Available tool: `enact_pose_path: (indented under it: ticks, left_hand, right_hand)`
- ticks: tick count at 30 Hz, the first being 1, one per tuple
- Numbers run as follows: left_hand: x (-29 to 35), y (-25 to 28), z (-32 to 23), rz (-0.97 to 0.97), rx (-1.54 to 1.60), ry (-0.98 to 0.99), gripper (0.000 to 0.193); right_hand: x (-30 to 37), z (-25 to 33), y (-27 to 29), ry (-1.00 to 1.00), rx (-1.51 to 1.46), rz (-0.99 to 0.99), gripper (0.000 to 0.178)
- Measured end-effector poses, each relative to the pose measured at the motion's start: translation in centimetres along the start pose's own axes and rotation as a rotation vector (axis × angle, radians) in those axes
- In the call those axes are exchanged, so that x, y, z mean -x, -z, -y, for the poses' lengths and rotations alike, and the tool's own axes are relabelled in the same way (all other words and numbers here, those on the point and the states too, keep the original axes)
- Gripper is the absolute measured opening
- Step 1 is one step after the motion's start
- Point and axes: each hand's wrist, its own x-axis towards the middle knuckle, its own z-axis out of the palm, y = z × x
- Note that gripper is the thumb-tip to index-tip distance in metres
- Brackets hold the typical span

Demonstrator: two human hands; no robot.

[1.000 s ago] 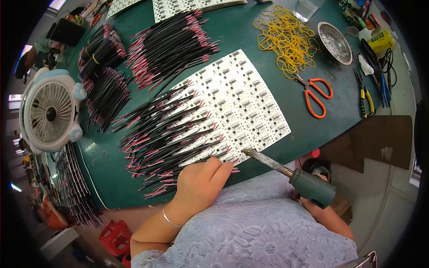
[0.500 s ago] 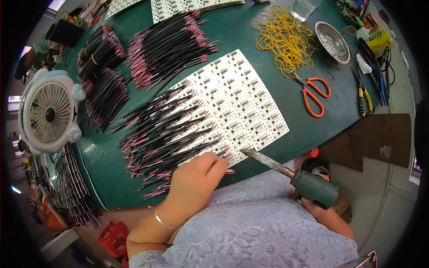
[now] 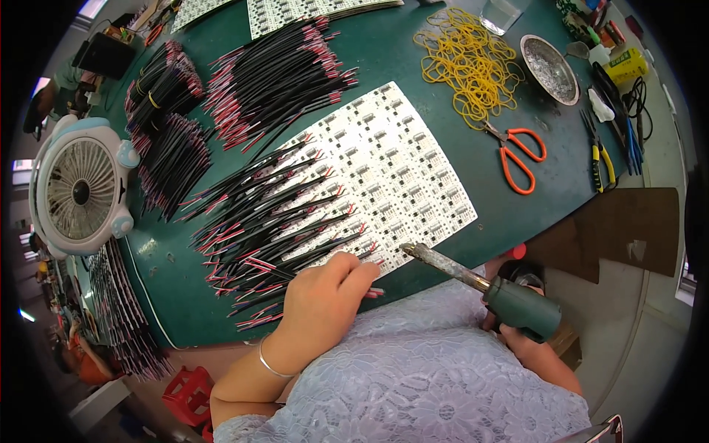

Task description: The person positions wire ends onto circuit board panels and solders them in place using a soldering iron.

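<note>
A white circuit-board panel [image 3: 402, 173] lies on the green table, dotted with small dark and silver parts. Black wires [image 3: 281, 214] with red and white ends lie in rows over its left side. My left hand [image 3: 325, 295] is closed at the panel's near edge, thumb and forefinger pinching a wire; more wire ends poke out below the fingers. In my right hand [image 3: 521, 343], largely hidden behind the handle, is a green-handled soldering iron [image 3: 521, 308]. Its dark tip hovers at the panel's near right edge, just right of my left fingertips; I cannot tell whether it touches.
Wire bundles [image 3: 277, 77] lie behind, left of a yellow rubber-band heap [image 3: 473, 63]. Orange-handled scissors [image 3: 521, 159], a metal bowl [image 3: 550, 70] and yellow-black pliers [image 3: 602, 162] sit to the right. A white fan [image 3: 81, 188] stands left. Further panels [image 3: 295, 13] are stacked at the back.
My left hand has shifted slightly, and red and white wire ends now show beside it on the left. The soldering iron has moved slightly right.
</note>
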Motion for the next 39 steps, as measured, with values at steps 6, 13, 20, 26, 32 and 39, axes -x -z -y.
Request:
enact_pose_path:
  ticks: [6, 13, 20, 26, 32, 39]
  left_hand:
    - [0.0, -1.2, 0.5, -0.084, 0.05, -0.192, 0.019]
    - [0.2, -1.8, 0.4, -0.126, -0.067, -0.199, 0.027]
    - [0.3, -1.9, 0.3, -0.125, -0.053, -0.166, 0.031]
    - [0.2, -1.9, 0.2, -0.124, -0.059, -0.162, 0.033]
    - [0.2, -1.7, 0.2, -0.125, -0.048, -0.15, 0.034]
    - [0.1, -1.8, 0.1, -0.118, -0.045, -0.138, 0.034]
  right_hand:
    - [0.3, -0.5, 0.3, -0.052, 0.032, 0.051, 0.014]
    - [0.2, -0.3, 0.2, 0.022, 0.21, 0.104, 0.022]
    - [-0.2, -0.9, -0.4, 0.165, 0.267, 0.061, 0.023]
    - [-0.4, -1.2, -0.3, 0.304, 0.349, 0.06, 0.015]
    - [1.6, -2.2, 0.1, 0.219, 0.447, 0.139, 0.021]
    - [0.5, -1.1, 0.5, 0.375, 0.504, 0.103, 0.028]
